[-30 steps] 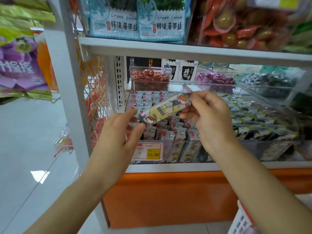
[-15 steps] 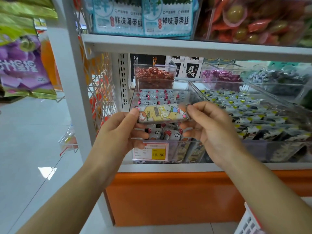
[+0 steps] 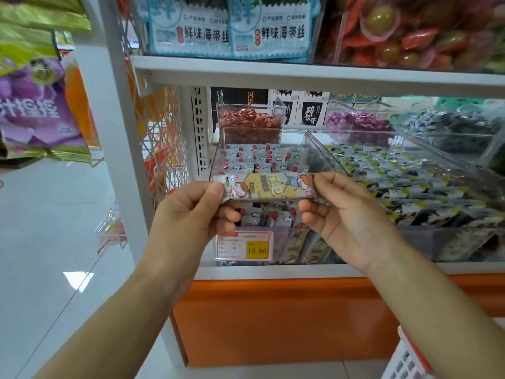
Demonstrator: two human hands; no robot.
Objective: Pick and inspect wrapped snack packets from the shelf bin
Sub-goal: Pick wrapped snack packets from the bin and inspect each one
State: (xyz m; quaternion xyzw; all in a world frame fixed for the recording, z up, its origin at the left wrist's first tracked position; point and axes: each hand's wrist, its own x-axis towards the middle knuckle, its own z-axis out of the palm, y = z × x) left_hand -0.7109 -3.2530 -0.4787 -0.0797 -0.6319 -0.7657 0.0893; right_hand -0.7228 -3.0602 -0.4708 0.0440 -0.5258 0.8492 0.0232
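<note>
A long snack packet (image 3: 266,186), silver with a yellow cartoon print, is held level in front of the clear shelf bin (image 3: 218,151). My left hand (image 3: 191,217) pinches its left end between thumb and fingers. My right hand (image 3: 347,212) pinches its right end. The bin behind holds several small grey packets (image 3: 262,160) with red and white marks. A price tag (image 3: 244,244) reading 15.80 sits on the bin's front.
A second clear bin (image 3: 410,173) of dark and yellow packets stands to the right. Smaller bins of red sweets (image 3: 250,121) and purple sweets (image 3: 358,121) stand behind. A white shelf board (image 3: 300,73) runs above, an orange base (image 3: 273,321) below, a white basket (image 3: 407,359) at bottom right.
The packet went from tilted to level. My left hand took hold of its left end, and both hands brought it lower and nearer to me.
</note>
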